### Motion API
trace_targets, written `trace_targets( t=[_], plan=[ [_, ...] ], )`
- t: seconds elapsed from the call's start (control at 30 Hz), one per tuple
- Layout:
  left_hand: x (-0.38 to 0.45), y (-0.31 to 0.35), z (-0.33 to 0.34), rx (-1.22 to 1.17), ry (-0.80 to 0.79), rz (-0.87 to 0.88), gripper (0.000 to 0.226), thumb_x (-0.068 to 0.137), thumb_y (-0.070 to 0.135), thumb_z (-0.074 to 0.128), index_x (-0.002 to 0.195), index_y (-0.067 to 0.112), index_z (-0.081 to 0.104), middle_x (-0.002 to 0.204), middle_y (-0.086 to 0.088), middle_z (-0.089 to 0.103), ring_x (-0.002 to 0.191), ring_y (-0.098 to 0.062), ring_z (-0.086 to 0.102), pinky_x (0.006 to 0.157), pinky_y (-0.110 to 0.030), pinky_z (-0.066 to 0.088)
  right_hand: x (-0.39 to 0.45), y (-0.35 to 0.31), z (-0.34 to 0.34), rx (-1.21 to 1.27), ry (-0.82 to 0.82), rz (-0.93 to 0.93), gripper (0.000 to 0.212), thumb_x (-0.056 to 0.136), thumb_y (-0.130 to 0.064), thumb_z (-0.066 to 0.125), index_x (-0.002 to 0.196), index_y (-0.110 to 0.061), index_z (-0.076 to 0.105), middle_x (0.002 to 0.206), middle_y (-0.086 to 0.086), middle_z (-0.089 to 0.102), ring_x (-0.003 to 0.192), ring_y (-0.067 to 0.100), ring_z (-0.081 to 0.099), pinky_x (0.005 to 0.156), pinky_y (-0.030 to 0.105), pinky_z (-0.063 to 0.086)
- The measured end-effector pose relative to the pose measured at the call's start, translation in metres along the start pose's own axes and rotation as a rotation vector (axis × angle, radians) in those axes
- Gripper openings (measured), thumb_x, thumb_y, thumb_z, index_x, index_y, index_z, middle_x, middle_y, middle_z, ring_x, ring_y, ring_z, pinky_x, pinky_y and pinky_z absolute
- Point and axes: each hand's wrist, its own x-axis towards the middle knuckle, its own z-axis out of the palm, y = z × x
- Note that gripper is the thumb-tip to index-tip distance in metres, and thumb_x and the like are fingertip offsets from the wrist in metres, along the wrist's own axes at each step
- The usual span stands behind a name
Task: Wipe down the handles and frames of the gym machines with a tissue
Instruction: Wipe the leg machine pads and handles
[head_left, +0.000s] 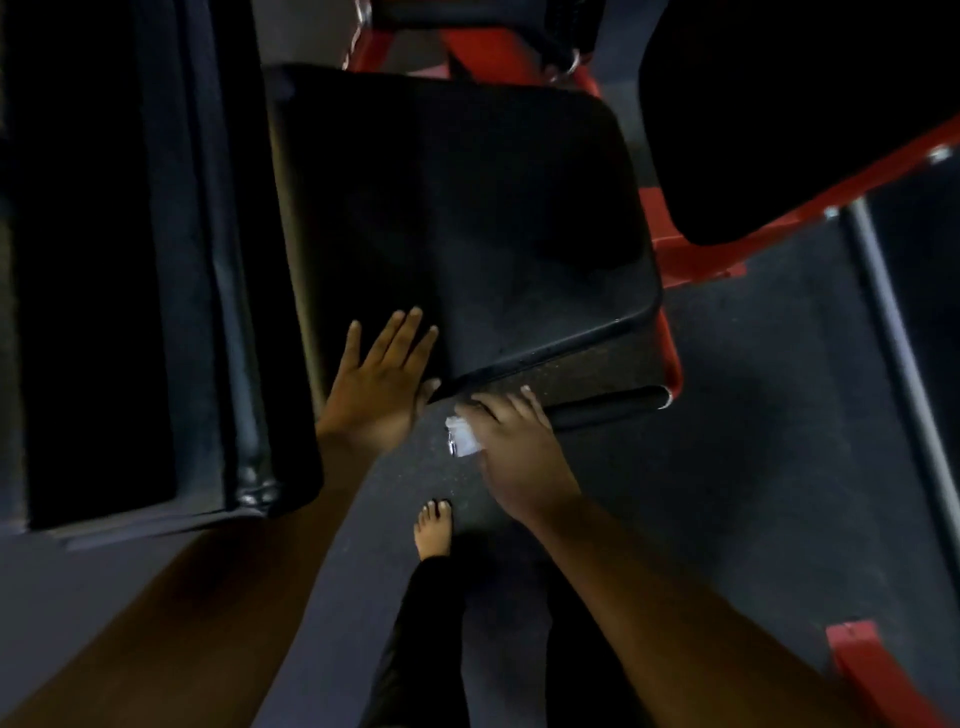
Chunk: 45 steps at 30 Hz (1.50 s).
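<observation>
The right hand (511, 441) curls over a black handle bar (608, 408) that runs along the near edge of the machine, pinching a white tissue (460, 439) against the bar's left end, while the left hand (382, 382) lies released, fingers straight and spread, flat on the near left corner of the black seat pad (467, 218). The pad sits on a red frame (675, 260) that shows at its right and far sides, with a tall black padded block (156, 260) just to the left. Near the person, a bare foot (434, 527) stands on the dark speckled floor (753, 415).
</observation>
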Motion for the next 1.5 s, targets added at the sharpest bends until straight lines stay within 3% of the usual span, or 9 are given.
trace_targets(
  t=[0.2,0.4,0.6,0.7,0.8,0.93,1.2,1.33,1.5],
  plan=[
    [0.005,-0.001,0.022,0.213,-0.180,0.040,0.075,0.101,0.064,0.009,0.164,0.025,-0.003,0.172,-0.003,-0.005,0.158,-0.022,-0.008,0.124,-0.062,-0.002,-0.011,0.040,0.009,-0.337,-0.072,0.052,0.067,0.093,-0.077,0.037,0.135,-0.027,0.052,0.119,-0.003,0.064,0.115,0.019,0.061,0.118,0.070,0.013],
    [0.012,0.003,0.017,0.195,-0.244,0.054,0.079,0.097,0.067,0.009,0.164,0.026,0.001,0.172,-0.005,0.003,0.159,-0.025,-0.002,0.123,-0.063,0.000,-0.005,-0.009,0.022,-0.134,0.030,0.050,0.052,0.100,-0.062,0.033,0.126,-0.029,0.063,0.125,-0.007,0.066,0.128,0.016,0.056,0.119,0.071,0.007],
    [0.028,0.001,0.018,0.223,-0.190,0.158,0.085,0.092,0.071,0.019,0.161,0.022,0.017,0.166,-0.010,0.019,0.155,-0.030,0.014,0.124,-0.060,0.009,-0.024,0.046,0.014,-0.262,0.073,0.113,0.053,0.084,-0.034,0.075,0.133,-0.027,0.059,0.135,-0.001,0.061,0.135,0.022,0.050,0.114,0.076,0.012],
    [0.029,-0.001,0.023,0.242,-0.154,0.184,0.083,0.097,0.072,0.015,0.164,0.024,0.003,0.172,-0.008,-0.001,0.159,-0.027,-0.001,0.123,-0.064,0.001,-0.030,0.032,0.018,-0.231,0.059,0.046,0.063,0.095,-0.059,0.054,0.144,-0.020,0.052,0.150,0.007,0.052,0.147,0.026,0.039,0.117,0.074,0.008],
    [0.032,-0.001,0.023,0.245,-0.153,0.174,0.085,0.097,0.076,0.014,0.165,0.026,0.000,0.172,-0.006,-0.005,0.159,-0.025,-0.007,0.122,-0.067,0.000,-0.009,0.001,0.023,-0.217,-0.024,0.047,0.080,0.091,-0.082,0.028,0.132,-0.022,0.062,0.128,0.003,0.065,0.127,0.025,0.055,0.118,0.066,0.019],
    [0.033,-0.001,0.025,0.230,-0.160,0.169,0.086,0.097,0.077,0.015,0.164,0.027,-0.002,0.172,-0.005,-0.006,0.159,-0.024,-0.008,0.122,-0.066,0.002,0.028,-0.001,0.008,-0.266,-0.152,0.155,0.072,0.099,-0.071,0.012,0.102,-0.025,0.068,0.095,-0.004,0.071,0.095,0.019,0.067,0.108,0.052,0.037],
    [0.034,-0.001,0.028,0.245,-0.150,0.181,0.086,0.097,0.077,0.012,0.164,0.026,-0.002,0.172,-0.007,-0.006,0.159,-0.026,-0.008,0.121,-0.067,0.004,-0.011,0.014,0.020,-0.209,0.036,0.336,0.040,0.108,-0.044,0.029,0.121,-0.028,0.063,0.128,-0.005,0.064,0.135,0.017,0.049,0.115,0.076,0.002],
    [0.033,-0.001,0.027,0.228,-0.147,0.178,0.086,0.097,0.076,0.014,0.165,0.026,-0.002,0.172,-0.006,-0.007,0.159,-0.025,-0.008,0.122,-0.067,0.003,0.001,-0.016,0.026,-0.196,-0.017,0.089,0.038,0.107,-0.047,0.036,0.122,-0.027,0.064,0.118,-0.007,0.067,0.123,0.015,0.058,0.115,0.077,0.004],
    [0.033,-0.001,0.026,0.245,-0.163,0.182,0.086,0.097,0.076,0.010,0.164,0.024,-0.005,0.172,-0.008,-0.009,0.158,-0.027,-0.010,0.122,-0.067,0.003,-0.015,0.060,0.004,-0.270,0.109,0.364,0.059,0.109,-0.047,0.018,0.105,-0.021,0.071,0.109,-0.001,0.071,0.120,0.024,0.060,0.110,0.080,0.015]
  ],
)
